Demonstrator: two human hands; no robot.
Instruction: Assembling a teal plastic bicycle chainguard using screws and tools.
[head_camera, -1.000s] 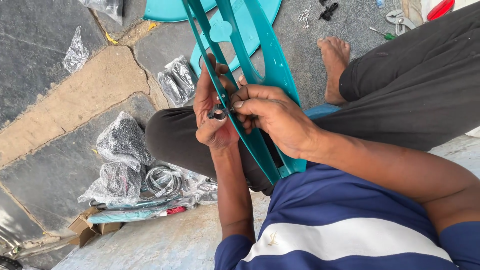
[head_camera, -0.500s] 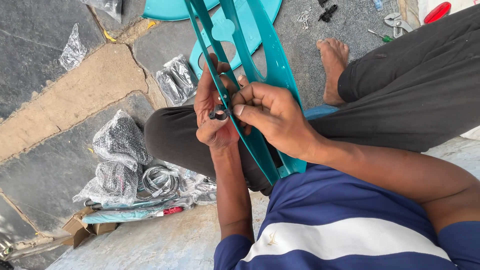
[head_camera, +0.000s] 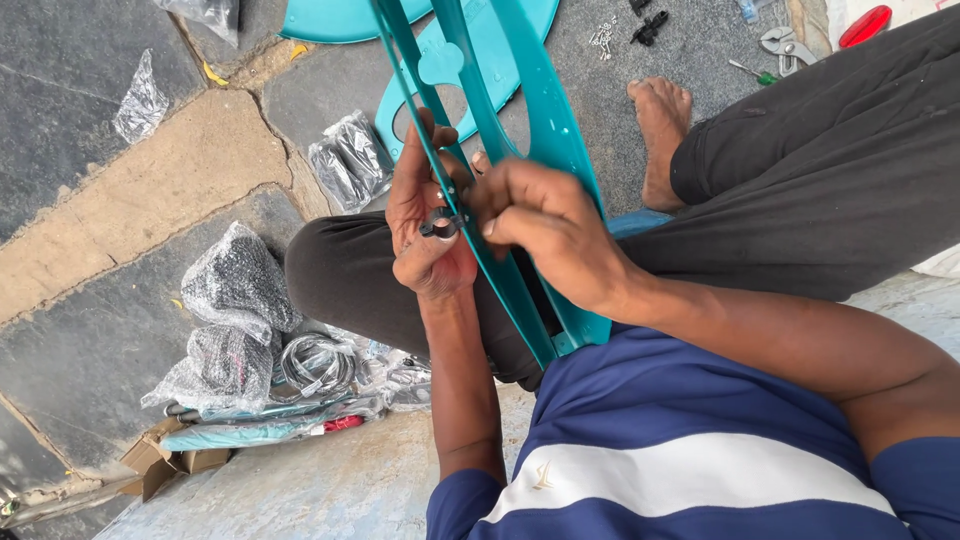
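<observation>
A teal plastic frame (head_camera: 545, 120) with long slats leans across my lap, its lower end near my blue and white shirt. My left hand (head_camera: 425, 225) grips one thin slat from behind, palm toward me, with a small black clip (head_camera: 441, 227) against the slat at my fingers. My right hand (head_camera: 540, 225) is closed over the same spot from the other side, fingertips pinching at the clip and slat. The two hands touch each other around the slat.
Clear bags of black parts (head_camera: 238, 285) and coiled wire (head_camera: 318, 362) lie on the stone floor at my left, beside a torn cardboard box (head_camera: 170, 462). Another bag (head_camera: 348, 160) lies by a teal panel (head_camera: 340, 18). Pliers (head_camera: 782, 45), a screwdriver and my bare foot (head_camera: 662, 125) are at the top.
My right hand has slid slightly down and left over the clip; my left fingers have shifted a little on the slat. The frame stays put.
</observation>
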